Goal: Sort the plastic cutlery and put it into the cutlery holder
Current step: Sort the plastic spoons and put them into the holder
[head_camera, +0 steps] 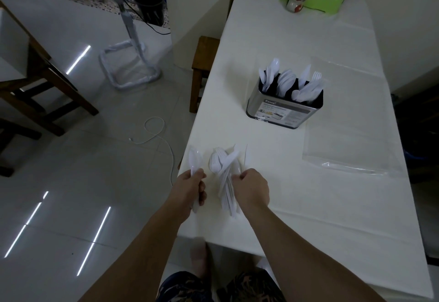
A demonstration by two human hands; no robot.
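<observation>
Beyond the hands, a steel cutlery holder (285, 109) stands on the white table (332, 195), its compartments already bristling with white pieces; a clear plastic bag (351, 135) lies just right of it. Nearer, the left hand (192, 187) grips white spoons (194, 159) in curled fingers. The right hand (253, 189) curls over a loose cutlery pile (225, 171); whether it pinches a piece is hidden.
</observation>
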